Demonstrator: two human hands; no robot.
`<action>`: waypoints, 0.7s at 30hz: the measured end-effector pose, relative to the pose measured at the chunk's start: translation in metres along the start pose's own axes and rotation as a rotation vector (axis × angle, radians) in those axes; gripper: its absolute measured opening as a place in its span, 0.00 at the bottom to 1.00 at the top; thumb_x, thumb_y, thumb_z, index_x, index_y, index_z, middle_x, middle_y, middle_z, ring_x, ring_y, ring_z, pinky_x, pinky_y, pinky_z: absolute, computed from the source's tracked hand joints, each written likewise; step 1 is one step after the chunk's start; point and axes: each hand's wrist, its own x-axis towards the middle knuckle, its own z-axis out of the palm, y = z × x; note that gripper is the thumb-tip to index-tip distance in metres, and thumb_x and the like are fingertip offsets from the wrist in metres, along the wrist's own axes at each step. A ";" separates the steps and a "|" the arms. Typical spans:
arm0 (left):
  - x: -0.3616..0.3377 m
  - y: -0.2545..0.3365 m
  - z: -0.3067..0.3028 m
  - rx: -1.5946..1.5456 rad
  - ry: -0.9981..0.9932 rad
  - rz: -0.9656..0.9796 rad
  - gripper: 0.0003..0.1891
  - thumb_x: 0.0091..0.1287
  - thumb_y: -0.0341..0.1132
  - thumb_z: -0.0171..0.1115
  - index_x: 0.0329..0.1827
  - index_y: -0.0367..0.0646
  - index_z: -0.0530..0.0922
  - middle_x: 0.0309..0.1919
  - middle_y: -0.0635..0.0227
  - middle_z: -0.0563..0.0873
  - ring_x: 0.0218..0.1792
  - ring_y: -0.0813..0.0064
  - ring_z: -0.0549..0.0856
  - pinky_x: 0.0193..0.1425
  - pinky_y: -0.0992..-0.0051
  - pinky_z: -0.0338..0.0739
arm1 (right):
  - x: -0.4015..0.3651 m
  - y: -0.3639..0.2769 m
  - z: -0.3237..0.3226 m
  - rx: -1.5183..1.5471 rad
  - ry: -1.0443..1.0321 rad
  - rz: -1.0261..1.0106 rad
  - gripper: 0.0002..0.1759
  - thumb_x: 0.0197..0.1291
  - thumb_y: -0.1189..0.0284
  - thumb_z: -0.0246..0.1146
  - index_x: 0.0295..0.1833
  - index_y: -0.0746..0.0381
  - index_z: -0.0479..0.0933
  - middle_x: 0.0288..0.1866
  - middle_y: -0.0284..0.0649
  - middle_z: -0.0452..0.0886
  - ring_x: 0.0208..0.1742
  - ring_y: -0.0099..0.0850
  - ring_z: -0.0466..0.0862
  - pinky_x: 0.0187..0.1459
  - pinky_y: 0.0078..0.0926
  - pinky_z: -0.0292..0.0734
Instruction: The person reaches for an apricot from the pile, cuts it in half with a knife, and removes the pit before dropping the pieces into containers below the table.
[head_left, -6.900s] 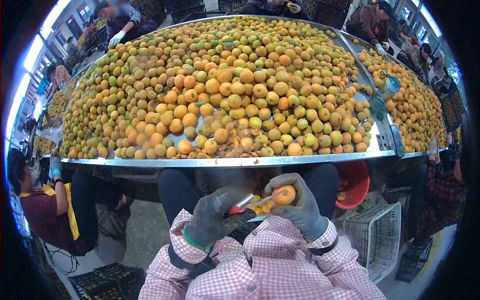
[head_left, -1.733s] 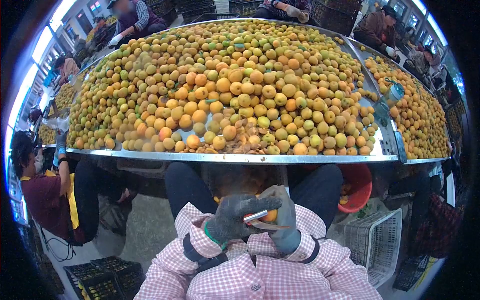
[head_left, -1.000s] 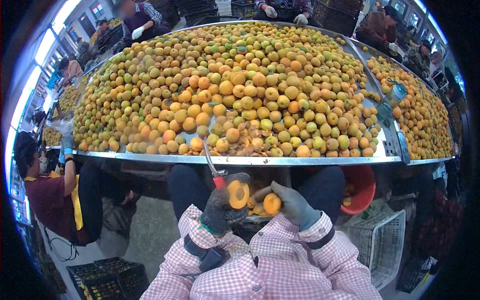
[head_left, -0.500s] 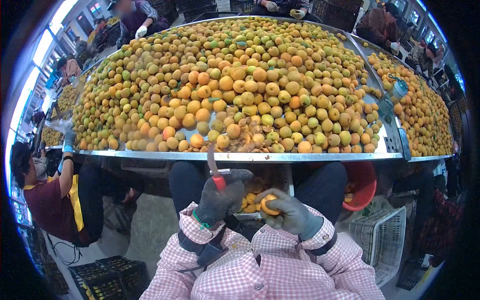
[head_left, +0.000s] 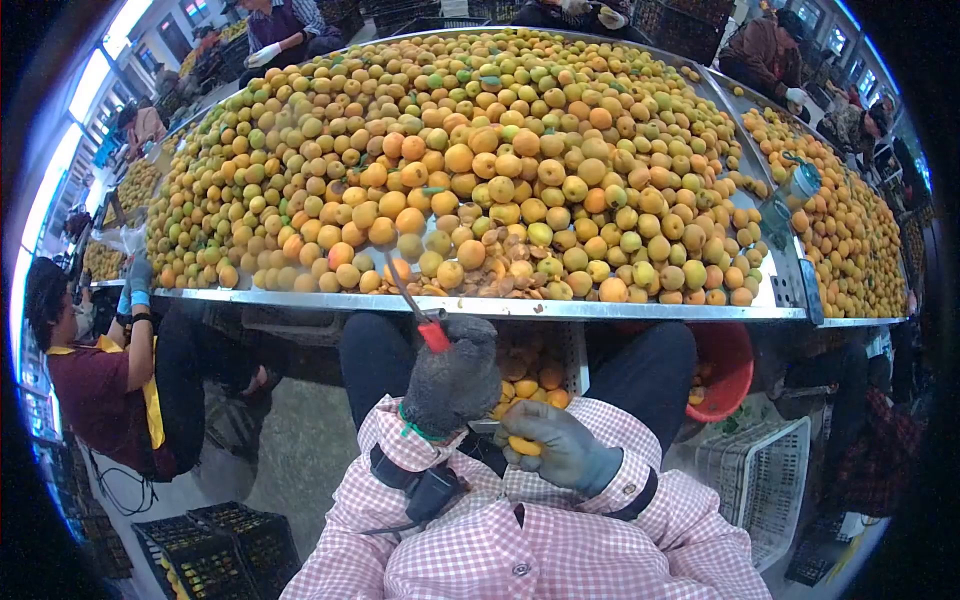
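The left hand (head_left: 452, 385) clenches a red-handled knife (head_left: 432, 334), blade up at the near edge of the worktop (head_left: 600, 309). The right hand (head_left: 562, 452) closes its fingers on an apricot half (head_left: 524, 446) below that edge. The bare blade, if swung carelessly, could cut the right hand.

Fruit processing shed, steel table (head_left: 480, 307) w/ apricots (head_left: 500, 150), seated workers (head_left: 90, 390)
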 end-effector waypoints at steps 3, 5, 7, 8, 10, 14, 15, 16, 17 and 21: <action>-0.002 0.001 0.018 0.036 -0.095 0.038 0.12 0.64 0.38 0.59 0.29 0.41 0.70 0.12 0.73 0.67 0.08 0.80 0.65 0.10 0.78 0.57 | -0.007 -0.003 -0.002 -0.071 0.019 -0.020 0.06 0.62 0.73 0.57 0.41 0.65 0.72 0.36 0.38 0.75 0.30 0.22 0.75 0.31 0.16 0.70; -0.002 0.001 0.016 0.241 -0.173 0.074 0.11 0.64 0.38 0.59 0.31 0.41 0.70 0.12 0.73 0.67 0.08 0.80 0.64 0.11 0.79 0.57 | -0.010 -0.003 -0.009 -0.125 -0.091 -0.038 0.06 0.63 0.72 0.57 0.41 0.64 0.72 0.35 0.38 0.75 0.31 0.22 0.75 0.33 0.16 0.71; 0.004 -0.003 -0.019 -0.104 0.012 -0.053 0.10 0.63 0.36 0.60 0.36 0.40 0.71 0.12 0.73 0.67 0.08 0.81 0.64 0.10 0.79 0.56 | -0.011 -0.001 -0.013 -0.385 -0.118 -0.259 0.07 0.63 0.72 0.58 0.42 0.64 0.72 0.35 0.39 0.76 0.30 0.24 0.75 0.31 0.16 0.70; 0.002 -0.004 -0.005 -0.105 0.011 -0.053 0.10 0.63 0.36 0.60 0.36 0.40 0.71 0.12 0.73 0.67 0.08 0.81 0.64 0.10 0.79 0.56 | -0.011 -0.002 -0.014 -0.387 -0.117 -0.259 0.07 0.63 0.72 0.58 0.42 0.64 0.72 0.35 0.39 0.76 0.30 0.24 0.75 0.31 0.16 0.70; -0.006 -0.008 0.038 0.231 -0.124 0.035 0.10 0.62 0.35 0.61 0.41 0.40 0.72 0.14 0.72 0.68 0.08 0.81 0.65 0.10 0.79 0.56 | -0.010 -0.005 -0.015 -0.012 0.000 -0.035 0.08 0.63 0.72 0.58 0.43 0.65 0.72 0.36 0.42 0.76 0.31 0.26 0.76 0.32 0.18 0.69; -0.009 -0.006 0.040 0.379 -0.060 0.078 0.11 0.61 0.34 0.62 0.41 0.38 0.72 0.17 0.71 0.70 0.08 0.82 0.65 0.10 0.78 0.56 | -0.001 0.005 -0.024 0.014 -0.047 -0.154 0.09 0.62 0.72 0.58 0.45 0.65 0.72 0.37 0.41 0.76 0.31 0.26 0.76 0.30 0.20 0.71; -0.009 -0.003 0.032 0.326 -0.131 0.022 0.12 0.61 0.32 0.61 0.45 0.38 0.72 0.21 0.72 0.74 0.15 0.82 0.71 0.17 0.79 0.64 | -0.001 0.005 -0.021 0.014 -0.078 -0.188 0.11 0.62 0.71 0.59 0.46 0.65 0.72 0.37 0.41 0.76 0.32 0.26 0.77 0.30 0.20 0.73; -0.009 -0.001 0.028 0.272 -0.204 -0.035 0.13 0.61 0.31 0.60 0.48 0.39 0.73 0.26 0.73 0.77 0.22 0.82 0.77 0.24 0.80 0.71 | -0.003 0.003 -0.017 0.013 -0.107 -0.224 0.12 0.61 0.71 0.59 0.48 0.64 0.71 0.38 0.40 0.77 0.34 0.26 0.78 0.31 0.20 0.76; -0.009 -0.001 0.028 0.273 -0.204 -0.035 0.13 0.61 0.31 0.60 0.48 0.39 0.73 0.26 0.73 0.77 0.22 0.82 0.77 0.24 0.80 0.71 | -0.007 -0.002 -0.009 0.013 -0.109 -0.224 0.12 0.61 0.71 0.59 0.48 0.64 0.71 0.38 0.40 0.77 0.34 0.26 0.78 0.31 0.20 0.76; -0.002 -0.017 0.037 0.783 -0.194 0.331 0.12 0.60 0.34 0.63 0.41 0.38 0.72 0.20 0.72 0.73 0.14 0.80 0.71 0.15 0.79 0.64 | -0.007 -0.009 -0.009 0.002 -0.040 0.031 0.19 0.63 0.66 0.57 0.55 0.66 0.69 0.42 0.40 0.78 0.38 0.27 0.80 0.32 0.17 0.78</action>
